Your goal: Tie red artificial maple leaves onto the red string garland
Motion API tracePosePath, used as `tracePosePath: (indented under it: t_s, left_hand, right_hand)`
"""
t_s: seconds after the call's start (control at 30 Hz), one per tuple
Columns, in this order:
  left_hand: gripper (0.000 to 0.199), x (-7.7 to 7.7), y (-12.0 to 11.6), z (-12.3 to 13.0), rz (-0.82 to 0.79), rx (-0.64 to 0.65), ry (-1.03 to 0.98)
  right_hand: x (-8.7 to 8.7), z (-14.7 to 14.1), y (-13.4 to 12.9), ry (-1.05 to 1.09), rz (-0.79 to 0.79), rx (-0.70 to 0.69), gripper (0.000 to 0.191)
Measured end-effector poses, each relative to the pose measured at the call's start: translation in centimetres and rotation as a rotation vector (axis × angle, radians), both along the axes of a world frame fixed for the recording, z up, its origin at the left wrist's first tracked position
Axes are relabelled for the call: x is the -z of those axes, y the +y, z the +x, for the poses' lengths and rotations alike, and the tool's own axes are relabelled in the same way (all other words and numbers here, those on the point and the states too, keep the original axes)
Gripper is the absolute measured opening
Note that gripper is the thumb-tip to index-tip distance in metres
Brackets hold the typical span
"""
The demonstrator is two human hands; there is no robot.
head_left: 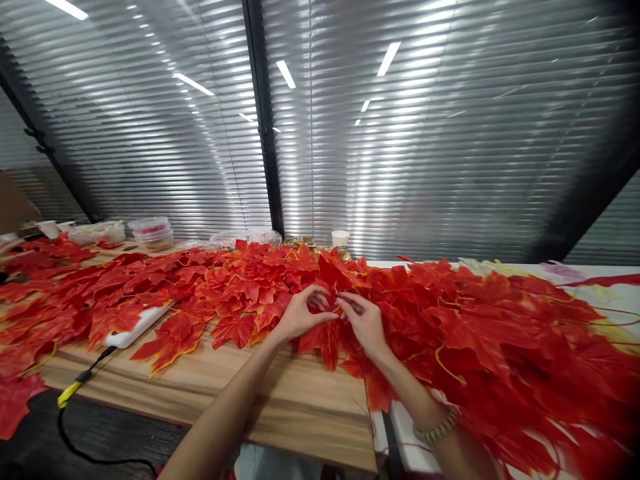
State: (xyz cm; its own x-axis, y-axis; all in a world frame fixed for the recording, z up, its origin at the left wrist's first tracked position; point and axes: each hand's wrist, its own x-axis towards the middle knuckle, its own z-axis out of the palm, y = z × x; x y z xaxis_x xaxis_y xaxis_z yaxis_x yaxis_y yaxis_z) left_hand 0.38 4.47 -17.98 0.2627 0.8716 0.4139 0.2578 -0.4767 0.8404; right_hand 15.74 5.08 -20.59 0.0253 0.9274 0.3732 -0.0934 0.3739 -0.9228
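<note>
Red artificial maple leaves (245,287) with yellow edges and stems lie heaped along the tabletop. At the middle of the heap my two hands meet, fingertips almost touching. My left hand (303,315) is curled, thumb stretched toward the right hand, at the stem of an artificial maple leaf (334,270) that stands up behind the fingers. My right hand (366,325) pinches at the same spot with thumb and forefinger, a beaded bracelet (436,428) on its wrist. The thin piece between the fingertips is partly hidden. Below the hands hangs another leaf (326,348).
A white power strip (137,328) with a black cable (100,459) lies partly under leaves. Along the back stand plastic tubs (151,233), clear bags (245,238) and a paper cup (341,238), before window blinds (350,167). Bare wood (310,413) shows at the table's front edge.
</note>
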Motion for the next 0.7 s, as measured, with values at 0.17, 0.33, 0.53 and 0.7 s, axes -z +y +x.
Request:
tracePosePath:
  t_s: [0.17,0.33,0.53,0.7]
  left_hand:
    - [0.035,-0.16,-0.22,0.01,0.009,-0.009,0.113]
    - [0.025,-0.41,-0.22,-0.03,0.017,-0.065,0.185]
    - [0.025,-0.71,-0.33,-0.13,0.014,-0.061,0.182]
    - [0.026,-0.63,-0.28,-0.03,0.031,-0.056,0.202]
  right_hand:
    - [0.28,0.09,0.14,-0.039,0.041,0.05,0.028]
    - [0.5,0.06,0.25,-0.103,0.077,0.073,0.027]
    - [0.38,0.0,0.07,-0.121,0.098,0.055,0.025]
    - [0.32,0.12,0.09,-0.14,0.119,0.079,0.025]
